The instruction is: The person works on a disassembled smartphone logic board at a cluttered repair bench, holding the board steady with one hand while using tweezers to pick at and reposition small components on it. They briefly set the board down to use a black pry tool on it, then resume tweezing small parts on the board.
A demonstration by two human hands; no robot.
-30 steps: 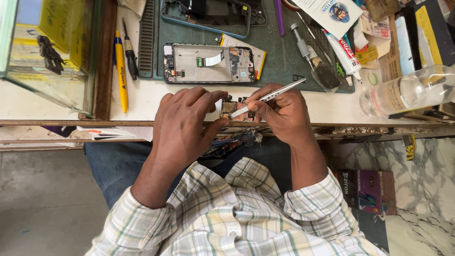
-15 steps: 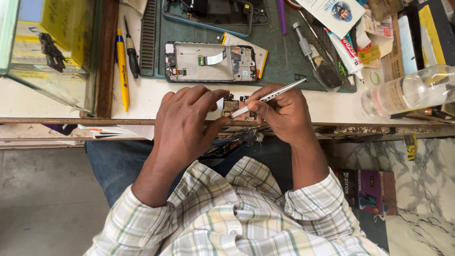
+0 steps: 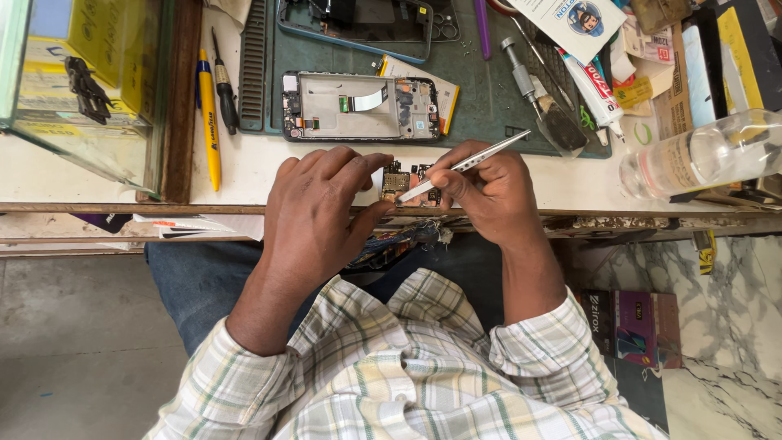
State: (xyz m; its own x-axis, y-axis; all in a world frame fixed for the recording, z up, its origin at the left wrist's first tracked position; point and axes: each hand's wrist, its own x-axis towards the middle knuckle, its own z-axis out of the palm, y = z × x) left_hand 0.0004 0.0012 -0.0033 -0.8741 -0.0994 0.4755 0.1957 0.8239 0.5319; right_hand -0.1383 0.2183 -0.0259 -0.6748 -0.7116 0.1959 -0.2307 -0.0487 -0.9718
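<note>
a: what's each hand on?

b: the left hand [image 3: 322, 216] has its fingers curled over a small circuit board [image 3: 405, 181], pinning it at the worktop [image 3: 244, 175] edge. the right hand [image 3: 489, 191] has its fingers pinched shut round a pair of metal tweezers [image 3: 464, 167], tips down on the board.

a: and where does the board sit against the rest?

b: straight at 6 o'clock from the opened phone frame [image 3: 362, 106], which lies back-up on the green mat [image 3: 489, 98] with its inside bare and a ribbon cable showing. a second phone shell [image 3: 358, 20] lies at 12 o'clock of that one.

a: how far on does the job look?

b: i'd judge midway. the phone is already opened and the board is out of it; the fine work on the board is in hand, and nothing is fitted back yet. i can't tell whether the tweezers grip any part.

a: anything else close?

b: a yellow pen [image 3: 208, 114] and a black screwdriver [image 3: 222, 81] at 9 o'clock of the frame, a clear plastic bottle [image 3: 700, 155] lying at 3 o'clock.
</note>
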